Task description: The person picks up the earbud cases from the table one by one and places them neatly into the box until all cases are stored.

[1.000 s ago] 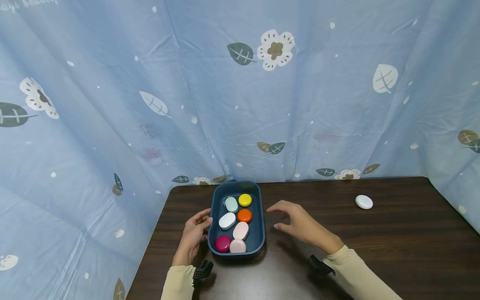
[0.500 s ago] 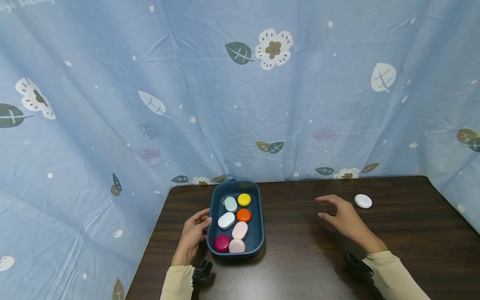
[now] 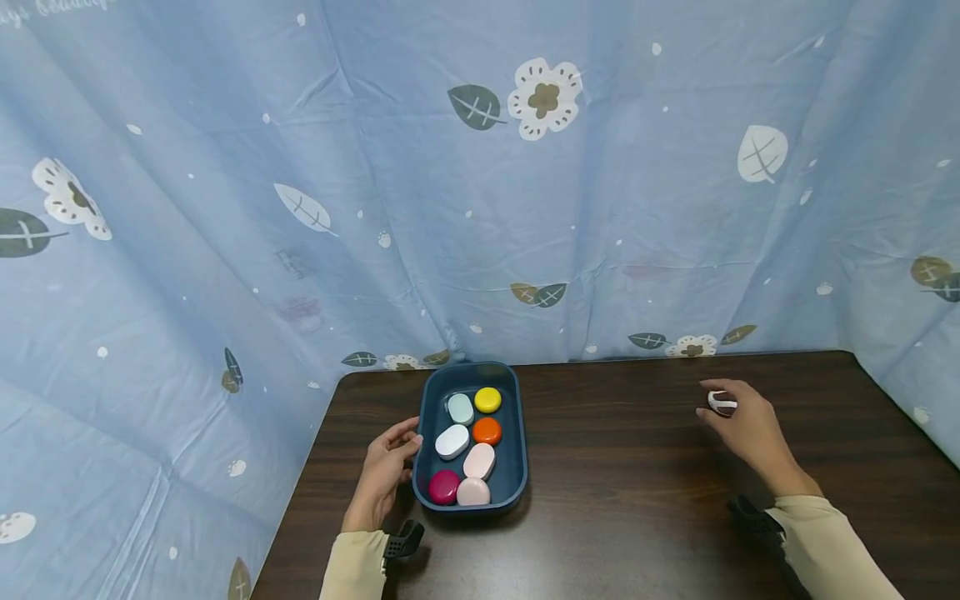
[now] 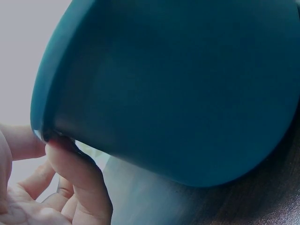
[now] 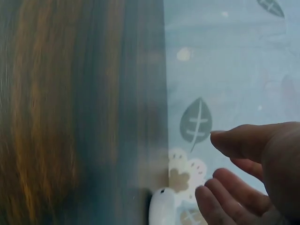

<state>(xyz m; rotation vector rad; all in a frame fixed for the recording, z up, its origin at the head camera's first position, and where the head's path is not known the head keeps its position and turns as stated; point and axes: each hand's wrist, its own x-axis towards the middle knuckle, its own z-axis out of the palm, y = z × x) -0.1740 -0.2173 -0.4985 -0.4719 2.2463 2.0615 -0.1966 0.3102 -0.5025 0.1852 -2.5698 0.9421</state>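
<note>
A dark blue rectangular container (image 3: 516, 442) with rounded corners stands at the left of the table. My left hand (image 3: 384, 475) grips its left rim, the thumb (image 4: 77, 173) against the outer wall in the left wrist view. Inside lie several smooth rounded pieces, among them a yellow one (image 3: 487, 400), an orange one (image 3: 487, 431), a white one (image 3: 452, 442) and a dark pink one (image 3: 444, 487). Far to the right, my right hand (image 3: 753, 429) spreads thumb and fingers about another white rounded piece (image 5: 161, 208). In the right wrist view that piece shows a small dark spot and sits apart from the fingers.
The dark wooden table (image 3: 615, 475) extends between the container and my right hand. Behind its back edge hangs a light blue curtain (image 3: 420, 208) with leaf and flower prints, which also runs down the left side.
My right hand has travelled right, from beside the container to around the white piece at the far right. My left hand and the container have stayed in place.
</note>
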